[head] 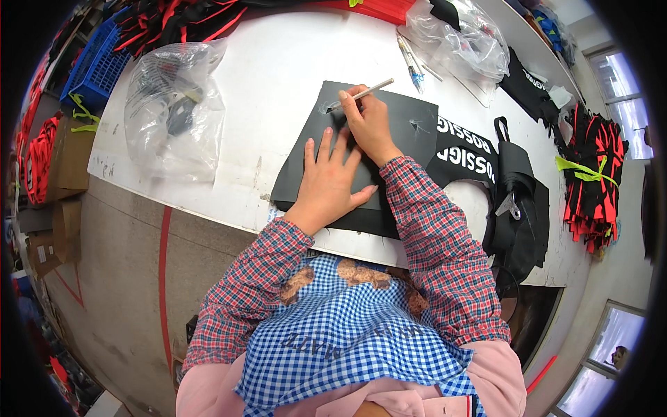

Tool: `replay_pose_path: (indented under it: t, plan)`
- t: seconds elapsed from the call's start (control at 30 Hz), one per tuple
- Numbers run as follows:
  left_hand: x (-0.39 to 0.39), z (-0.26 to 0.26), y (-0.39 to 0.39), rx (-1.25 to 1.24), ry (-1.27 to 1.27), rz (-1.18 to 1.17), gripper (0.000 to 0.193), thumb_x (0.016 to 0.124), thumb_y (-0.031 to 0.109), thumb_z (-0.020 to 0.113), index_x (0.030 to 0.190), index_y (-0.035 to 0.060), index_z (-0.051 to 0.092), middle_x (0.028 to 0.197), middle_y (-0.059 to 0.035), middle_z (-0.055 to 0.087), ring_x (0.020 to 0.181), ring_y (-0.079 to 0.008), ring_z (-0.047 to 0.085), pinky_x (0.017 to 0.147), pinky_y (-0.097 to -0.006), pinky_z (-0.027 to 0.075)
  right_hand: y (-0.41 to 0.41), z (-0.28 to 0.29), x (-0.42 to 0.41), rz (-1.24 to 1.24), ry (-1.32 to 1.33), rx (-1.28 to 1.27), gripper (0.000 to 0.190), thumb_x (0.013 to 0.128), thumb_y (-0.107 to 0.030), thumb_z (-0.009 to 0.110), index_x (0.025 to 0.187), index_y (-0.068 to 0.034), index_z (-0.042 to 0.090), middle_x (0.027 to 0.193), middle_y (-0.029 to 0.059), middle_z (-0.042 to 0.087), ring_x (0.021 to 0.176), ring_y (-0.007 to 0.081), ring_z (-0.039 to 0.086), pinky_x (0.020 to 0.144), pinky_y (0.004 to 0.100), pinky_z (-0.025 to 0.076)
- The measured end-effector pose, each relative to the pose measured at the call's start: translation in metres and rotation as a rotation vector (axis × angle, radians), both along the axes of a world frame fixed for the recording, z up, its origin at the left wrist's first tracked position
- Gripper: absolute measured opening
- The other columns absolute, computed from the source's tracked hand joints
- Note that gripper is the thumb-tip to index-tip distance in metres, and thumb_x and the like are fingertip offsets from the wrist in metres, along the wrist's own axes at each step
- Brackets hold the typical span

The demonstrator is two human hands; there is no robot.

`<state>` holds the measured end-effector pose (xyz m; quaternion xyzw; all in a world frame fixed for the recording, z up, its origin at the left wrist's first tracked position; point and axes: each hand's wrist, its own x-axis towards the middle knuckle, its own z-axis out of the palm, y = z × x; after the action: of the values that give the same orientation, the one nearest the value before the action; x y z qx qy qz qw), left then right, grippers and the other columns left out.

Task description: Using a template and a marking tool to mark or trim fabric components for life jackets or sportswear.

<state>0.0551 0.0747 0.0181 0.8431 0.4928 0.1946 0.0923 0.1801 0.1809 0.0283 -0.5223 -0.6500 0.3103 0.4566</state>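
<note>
A dark grey sheet (302, 151) lies on the white table, over black fabric (365, 223). My left hand (331, 180) rests flat on the sheet with its fingers spread and holds nothing. In my right hand (367, 122) is a slim white pen or marking pencil (376, 87), its dark tip down at the sheet's upper left, beside pale scribbled marks. More pale marks (414, 125) show near the sheet's right edge. Black fabric pieces with white lettering (464, 148) stick out from under the sheet's right side.
A clear plastic bag (174, 114) lies to the left, another (458, 41) at the back right. Pens (411, 62) lie near the back. Black straps with a metal clip (509, 206) are on the right, past them a red-and-black bundle (594, 177). A blue crate (96, 65) stands at far left.
</note>
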Motion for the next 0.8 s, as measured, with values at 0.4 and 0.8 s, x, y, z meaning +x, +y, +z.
replay_pose_path:
  t: [0.4, 0.8]
  plan:
    - [-0.033, -0.009, 0.046, -0.060, -0.375, 0.287, 0.056, 0.088, 0.013, 0.073, 0.136, -0.0045, 0.052, 0.134, -0.0274, 0.056, 0.127, -0.0412, 0.051, 0.109, -0.0454, 0.042, 0.003, -0.001, 0.002, -0.041, -0.014, 0.009, 0.027, 0.099, -0.025, 0.065, 0.089, 0.000, 0.065, 0.065, 0.0101, 0.065, 0.057, 0.0169, 0.061, 0.056, 0.0331, 0.047]
    - [-0.061, 0.000, 0.110, -0.840, -0.982, 0.261, 0.042, 0.088, 0.005, 0.073, 0.126, -0.0104, 0.063, 0.103, -0.0113, 0.073, 0.088, -0.0150, 0.069, 0.082, -0.0270, 0.055, 0.002, -0.002, 0.002, 0.034, -0.011, -0.008, 0.029, 0.102, -0.028, 0.064, 0.093, 0.000, 0.064, 0.067, 0.0033, 0.061, 0.061, 0.0093, 0.053, 0.057, 0.0283, 0.043]
